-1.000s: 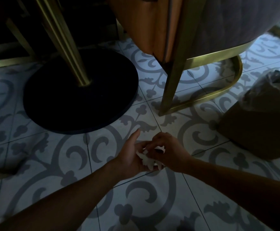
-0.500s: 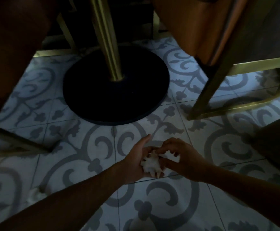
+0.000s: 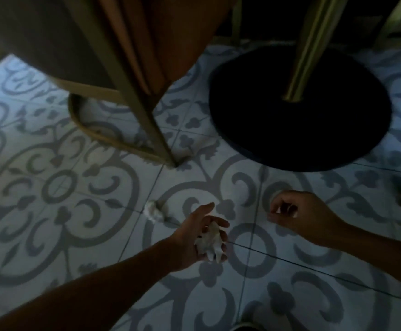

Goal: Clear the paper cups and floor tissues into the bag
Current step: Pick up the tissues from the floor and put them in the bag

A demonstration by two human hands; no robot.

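My left hand (image 3: 194,240) holds a crumpled white tissue wad (image 3: 210,242) in its palm, low over the patterned floor tiles. My right hand (image 3: 299,215) hovers to the right of it, apart from it, with curled fingers and nothing visible in them. A second crumpled tissue (image 3: 152,210) lies on the floor just left of and beyond my left hand, not touched. The bag and the paper cups are out of view.
A chair with a brass frame (image 3: 147,120) and orange seat stands at the upper left, its leg meeting the floor near the loose tissue. A table's round black base (image 3: 299,111) with a brass pole (image 3: 306,48) sits at the upper right. The scene is dim.
My hands have separated: the right one let go of the wad and moved right, the left one kept it. The view swung left, bringing the floor tissue into sight and losing the bag.
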